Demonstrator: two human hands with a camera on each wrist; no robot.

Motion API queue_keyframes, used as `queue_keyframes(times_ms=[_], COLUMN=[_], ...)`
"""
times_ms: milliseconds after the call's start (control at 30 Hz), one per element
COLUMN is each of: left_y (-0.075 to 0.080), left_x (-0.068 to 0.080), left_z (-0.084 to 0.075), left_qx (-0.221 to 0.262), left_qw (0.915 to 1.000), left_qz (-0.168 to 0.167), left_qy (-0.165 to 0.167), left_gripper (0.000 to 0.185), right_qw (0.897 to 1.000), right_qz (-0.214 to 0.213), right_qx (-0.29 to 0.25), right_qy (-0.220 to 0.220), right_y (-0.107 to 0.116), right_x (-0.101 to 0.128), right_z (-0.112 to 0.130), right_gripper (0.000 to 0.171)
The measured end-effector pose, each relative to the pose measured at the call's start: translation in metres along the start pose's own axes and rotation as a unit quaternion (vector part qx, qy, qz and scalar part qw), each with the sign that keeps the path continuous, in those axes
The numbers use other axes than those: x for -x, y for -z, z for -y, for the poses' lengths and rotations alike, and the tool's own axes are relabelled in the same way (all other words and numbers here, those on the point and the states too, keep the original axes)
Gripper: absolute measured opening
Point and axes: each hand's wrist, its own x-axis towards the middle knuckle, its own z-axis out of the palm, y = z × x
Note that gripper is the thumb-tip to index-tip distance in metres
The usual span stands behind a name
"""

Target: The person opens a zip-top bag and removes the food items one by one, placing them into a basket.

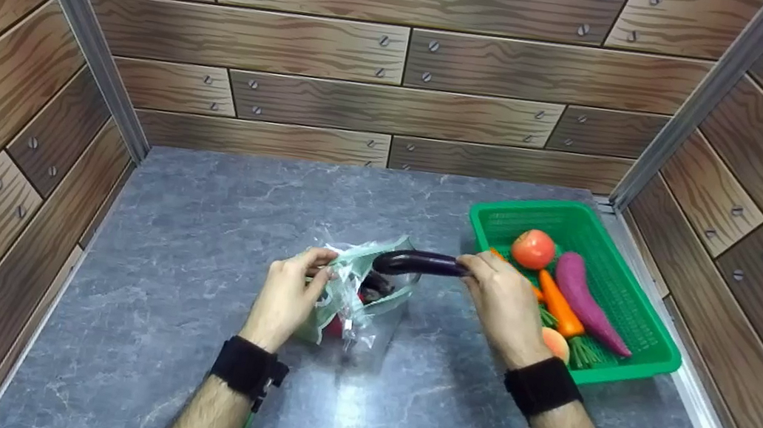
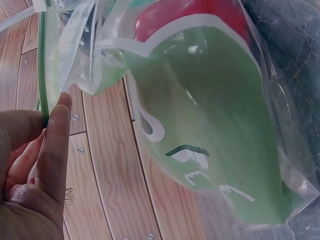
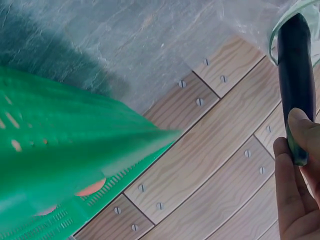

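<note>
My left hand [image 1: 290, 293] pinches the edge of a clear and green zip bag [image 2: 210, 110], whose mouth gapes toward the right. Something red [image 2: 190, 17] and a dark item show inside the bag. In my right hand [image 1: 505, 302] is a long dark purple eggplant [image 1: 419, 263], gripped near one end between thumb and fingers. The eggplant's far end lies at the bag's mouth, and in the right wrist view it passes inside the rim of the opening.
To the right stands a green plastic basket [image 1: 656, 357]. It holds a red apple-like fruit [image 1: 533, 249], a purple sweet potato [image 1: 586, 299], carrots [image 1: 559, 306] and a peach-coloured fruit [image 1: 556, 344]. Wood-patterned walls enclose the grey marbled table [image 1: 201, 219] on three sides.
</note>
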Motion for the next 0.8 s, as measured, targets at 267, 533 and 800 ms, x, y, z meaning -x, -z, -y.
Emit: queue_keyframes(times_ms=[267,533,800], left_y=[0.001,0.005,0.005], left_x=[-0.002,-0.004,-0.004], left_z=[0.000,-0.003,-0.004], left_qx=[-0.004,-0.003,-0.002], left_qw=[0.9999,0.9999,0.9999], left_qz=[-0.009,-0.009,-0.010], left_qy=[-0.005,-0.007,-0.006], left_gripper=[0.028,0.028,0.028], right_qw=[1.000,0.999,0.998], right_qz=[-0.013,-0.041,-0.066], right_qx=[-0.001,0.002,-0.008], right_qy=[0.004,0.005,-0.006], right_y=[0.012,0.022,0.038], right_x=[-0.003,-0.006,-0.006], right_z=[-0.008,-0.017,-0.030], right_gripper=[0.033,0.035,0.031])
